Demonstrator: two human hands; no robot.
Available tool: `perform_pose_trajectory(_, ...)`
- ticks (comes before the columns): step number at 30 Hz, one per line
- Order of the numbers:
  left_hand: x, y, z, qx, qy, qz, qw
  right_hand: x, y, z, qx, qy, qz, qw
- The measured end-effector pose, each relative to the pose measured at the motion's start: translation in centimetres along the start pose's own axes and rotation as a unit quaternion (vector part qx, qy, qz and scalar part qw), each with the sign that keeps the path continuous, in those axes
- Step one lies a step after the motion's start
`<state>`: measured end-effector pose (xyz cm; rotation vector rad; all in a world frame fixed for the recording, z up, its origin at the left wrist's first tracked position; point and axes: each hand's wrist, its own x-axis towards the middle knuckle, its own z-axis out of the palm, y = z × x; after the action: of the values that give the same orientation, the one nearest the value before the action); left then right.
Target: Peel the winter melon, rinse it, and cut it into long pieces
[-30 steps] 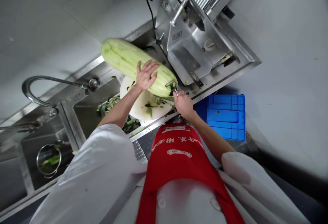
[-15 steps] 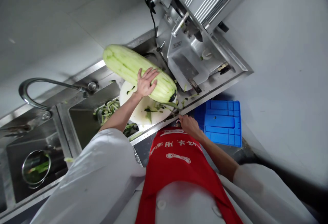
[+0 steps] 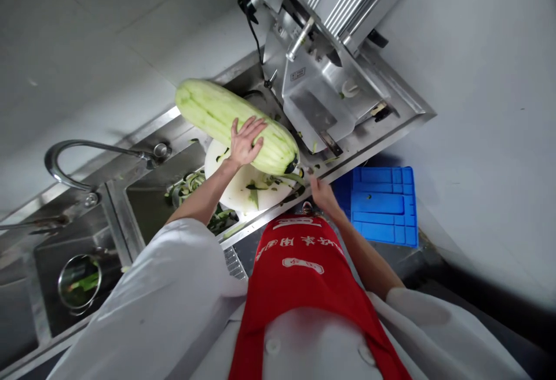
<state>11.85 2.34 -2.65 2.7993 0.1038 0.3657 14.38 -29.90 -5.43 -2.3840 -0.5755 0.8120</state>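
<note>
The left hand [image 3: 245, 143] rests flat, fingers spread, on a long pale green gourd [image 3: 221, 112]. The gourd slants beneath those fingers, running past them both ways. The right hand [image 3: 324, 196] is near the gourd's closer end, just apart from it, its fingers curled around a small tool [image 3: 309, 170], blurred at the tip. Below the left fingers, under the gourd, is a round white board [image 3: 234, 187] scattered with green peelings [image 3: 261, 185]. A red apron [image 3: 299, 293] with white lettering hangs below the right fingers. To their right, lower down, sits a blue crate [image 3: 382, 203]. Left of the left fingers, a steel sink [image 3: 150, 197] holds more peelings; farther left are a curved tap [image 3: 93, 145] and a second sink holding a round bowl [image 3: 101, 281]. Beyond the right fingers, a metal slicer [image 3: 313, 99] stands on the steel counter [image 3: 397, 127]. Grey walls [image 3: 482, 96] rise behind.
</note>
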Motion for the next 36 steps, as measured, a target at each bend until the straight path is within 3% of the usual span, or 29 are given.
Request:
perform_pose_trajectory(3, 0.2, -0.1, -0.1, 0.009, 0.000, 0.002, 1.000, 1.6, -0.9, 0.4, 0.052, 0.030, 0.022, 0.998)
perform_pose_trajectory(8, -0.4, -0.2, -0.8, 0.017, -0.010, 0.020, 1.000, 0.9, -0.8, 0.9, 0.076, -0.045, 0.019, 0.996)
perform_pose_trajectory(13, -0.5, -0.6, -1.1, 0.014, -0.006, 0.029, 0.999, 1.4, -1.4, 0.9, 0.085, -0.007, 0.043, 0.995)
perform_pose_trajectory(16, -0.8, -0.7, -1.4, 0.016, -0.022, 0.028, 0.999, 0.0, -1.6, 1.8, 0.082, -0.046, 0.029, 0.995)
perform_pose_trajectory(20, -1.2, -0.8, -1.8, 0.020, -0.028, 0.022, 0.999, -2.5, 0.7, 1.9, 0.072, -0.117, 0.030, 0.990)
perform_pose_trajectory(23, -0.9, -0.7, -1.9, 0.018, -0.042, 0.007, 0.999, -2.4, 4.0, -0.1, 0.077, -0.069, 0.059, 0.993)
perform_pose_trajectory(28, -1.4, 0.7, -1.6, -0.008, -0.025, -0.054, 0.998, 1.3, 10.2, -5.1, 0.087, 0.136, 0.058, 0.985)
perform_pose_trajectory(32, -4.2, 3.5, -0.3, -0.051, 0.065, -0.136, 0.987, 7.3, 12.9, -8.8, 0.119, 0.197, 0.058, 0.971)
perform_pose_trajectory(36, -9.7, 6.8, 1.8, -0.073, 0.161, -0.200, 0.964, 15.3, 13.1, -10.7, 0.230, 0.240, 0.009, 0.943)
